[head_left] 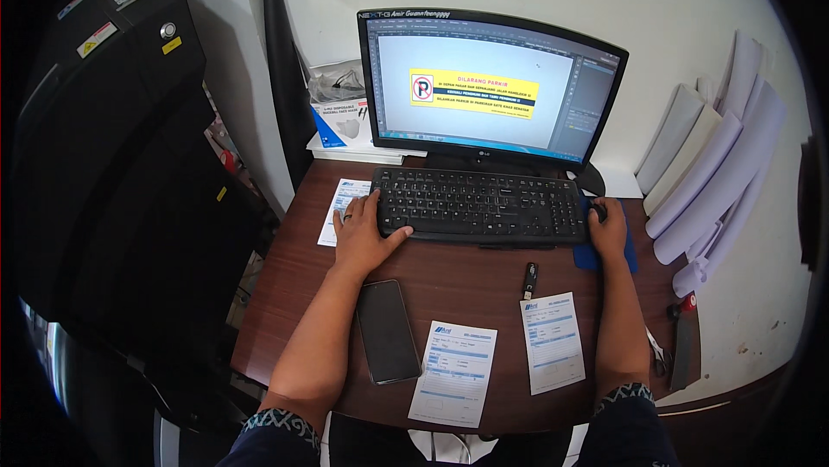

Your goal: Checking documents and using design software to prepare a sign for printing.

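My left hand (pixel 363 232) rests at the left end of a black keyboard (pixel 484 205), fingers spread, with the thumb by the front edge. A ring shows on one finger. Under those fingers lies part of a printed paper form (pixel 332 227). Over at the right, my right hand (pixel 610 227) is curled round a dark computer mouse (pixel 598 210) on a blue mouse pad (pixel 587 258); the palm hides most of the mouse. Behind the keyboard a monitor (pixel 484 91) displays a yellow no-parking sign layout in a design program.
On the brown desk (pixel 466 281) lie a dark phone (pixel 388 331), a USB stick (pixel 529 280) and two forms (pixel 453 372) (pixel 553 343). Scissors (pixel 658 353) and a cutter-like tool (pixel 684 348) sit at the right edge. Rolled sheets (pixel 721 147) lean rightward; a mask box (pixel 341 125) stands behind; a black machine (pixel 129 165) fills the left.
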A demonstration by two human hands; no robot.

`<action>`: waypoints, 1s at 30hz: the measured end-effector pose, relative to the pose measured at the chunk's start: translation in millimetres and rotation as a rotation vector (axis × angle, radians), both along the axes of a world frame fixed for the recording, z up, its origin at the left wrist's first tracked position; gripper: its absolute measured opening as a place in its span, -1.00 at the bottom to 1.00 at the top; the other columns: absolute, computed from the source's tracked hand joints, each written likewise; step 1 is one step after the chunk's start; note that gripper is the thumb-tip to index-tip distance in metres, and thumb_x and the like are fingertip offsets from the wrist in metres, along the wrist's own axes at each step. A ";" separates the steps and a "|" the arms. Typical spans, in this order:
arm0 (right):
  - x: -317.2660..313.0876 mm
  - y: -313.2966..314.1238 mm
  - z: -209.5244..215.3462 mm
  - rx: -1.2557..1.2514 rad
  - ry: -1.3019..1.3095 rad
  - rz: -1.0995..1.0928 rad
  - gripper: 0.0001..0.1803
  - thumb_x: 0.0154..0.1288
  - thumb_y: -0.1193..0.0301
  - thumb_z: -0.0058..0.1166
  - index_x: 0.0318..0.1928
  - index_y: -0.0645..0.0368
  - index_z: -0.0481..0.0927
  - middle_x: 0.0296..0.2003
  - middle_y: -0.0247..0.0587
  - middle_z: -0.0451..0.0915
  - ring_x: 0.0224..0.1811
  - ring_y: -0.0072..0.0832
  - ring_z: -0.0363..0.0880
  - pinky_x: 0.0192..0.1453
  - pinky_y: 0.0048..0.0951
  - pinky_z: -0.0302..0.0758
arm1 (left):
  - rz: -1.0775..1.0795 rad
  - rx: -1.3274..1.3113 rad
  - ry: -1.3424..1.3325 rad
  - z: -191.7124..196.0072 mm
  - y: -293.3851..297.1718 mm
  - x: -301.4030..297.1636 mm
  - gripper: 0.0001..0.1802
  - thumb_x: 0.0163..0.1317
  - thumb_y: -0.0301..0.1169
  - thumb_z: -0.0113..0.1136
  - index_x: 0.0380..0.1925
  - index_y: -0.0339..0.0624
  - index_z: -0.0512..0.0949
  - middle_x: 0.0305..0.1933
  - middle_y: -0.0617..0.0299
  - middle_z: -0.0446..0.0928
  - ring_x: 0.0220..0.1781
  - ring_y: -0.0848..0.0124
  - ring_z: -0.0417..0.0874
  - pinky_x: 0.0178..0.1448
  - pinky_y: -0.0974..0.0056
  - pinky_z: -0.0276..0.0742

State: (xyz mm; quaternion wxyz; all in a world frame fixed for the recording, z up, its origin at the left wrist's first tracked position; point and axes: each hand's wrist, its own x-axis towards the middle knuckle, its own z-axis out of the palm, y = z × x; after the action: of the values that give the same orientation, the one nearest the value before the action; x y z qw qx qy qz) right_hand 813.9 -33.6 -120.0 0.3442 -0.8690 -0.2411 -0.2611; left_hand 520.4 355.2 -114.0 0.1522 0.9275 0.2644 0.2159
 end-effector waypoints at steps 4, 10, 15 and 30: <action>1.9 1.3 -3.7 -0.020 0.005 0.013 -0.73 0.14 0.49 0.23 -0.10 0.20 0.61 -0.08 -0.06 0.61 0.02 -0.07 0.60 0.14 -0.18 0.52 | -0.002 -0.026 0.006 -2.6 0.9 -0.7 0.07 0.07 0.26 0.37 0.44 -0.14 0.25 0.38 -0.11 0.38 0.53 0.02 0.25 0.57 -0.35 -0.13; 6.7 -3.9 -8.6 0.015 -0.103 0.108 -0.71 0.13 0.54 0.25 -0.09 0.24 0.60 -0.08 -0.05 0.60 0.00 -0.09 0.61 0.16 -0.22 0.52 | -0.008 -0.013 0.008 0.7 -1.7 -0.9 0.10 0.08 0.31 0.32 0.45 -0.19 0.24 0.37 -0.06 0.38 0.54 0.02 0.24 0.58 -0.34 -0.14; 7.9 -2.3 -9.1 0.056 -0.059 0.134 -0.73 0.12 0.55 0.26 -0.12 0.26 0.61 -0.10 -0.04 0.61 0.03 -0.10 0.60 0.17 -0.23 0.51 | -0.004 -0.007 0.010 0.2 -1.5 -1.3 0.12 0.07 0.32 0.32 0.46 -0.18 0.23 0.38 -0.05 0.37 0.54 0.01 0.24 0.59 -0.34 -0.15; 4.4 -8.1 -5.3 0.027 -0.059 0.074 -0.75 0.13 0.53 0.25 -0.13 0.25 0.62 -0.10 -0.02 0.61 0.03 -0.07 0.60 0.17 -0.20 0.51 | -0.009 -0.015 -0.003 2.9 -7.0 1.4 0.07 0.07 0.25 0.38 0.44 -0.14 0.24 0.39 -0.08 0.36 0.53 0.02 0.26 0.59 -0.29 -0.11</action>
State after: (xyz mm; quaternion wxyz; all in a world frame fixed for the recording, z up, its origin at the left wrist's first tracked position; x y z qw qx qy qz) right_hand 818.3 -41.7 -125.4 0.3580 -0.8469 -0.2794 -0.2768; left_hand 521.8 348.2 -111.1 0.1604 0.9272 0.2617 0.2146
